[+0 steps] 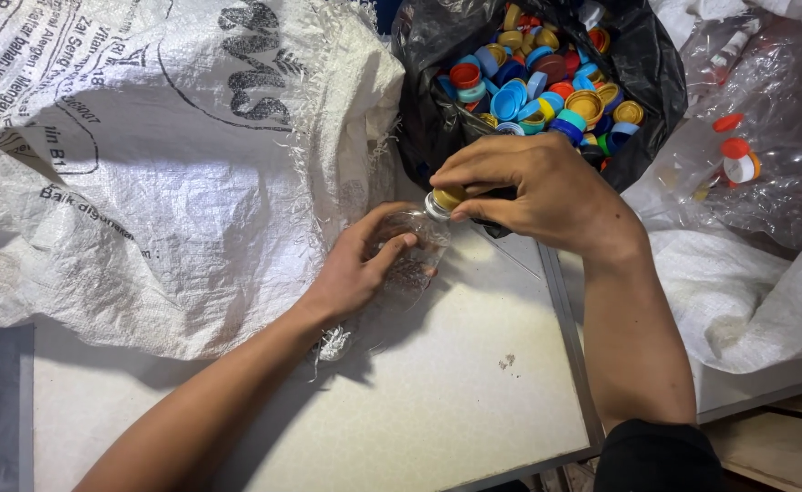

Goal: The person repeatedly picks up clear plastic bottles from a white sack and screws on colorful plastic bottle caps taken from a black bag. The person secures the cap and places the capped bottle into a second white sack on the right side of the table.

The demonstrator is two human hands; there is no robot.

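Note:
My left hand (357, 264) grips a clear crushed plastic bottle (416, 246) that lies on its side on a pale board (437, 401). The fingers of my right hand (529, 187) are closed on the bottle's yellow cap (447, 198) at its neck. Both hands meet just in front of a black plastic bag (642, 64) filled with several loose bottle caps (547, 82) in blue, red, yellow and orange.
A large white woven sack (164, 173) with dark print covers the left. At the right, a clear bag of crushed bottles (775, 137) with red and orange caps rests on more white sacking (738, 292). The board's metal edge (572, 346) runs under my right forearm.

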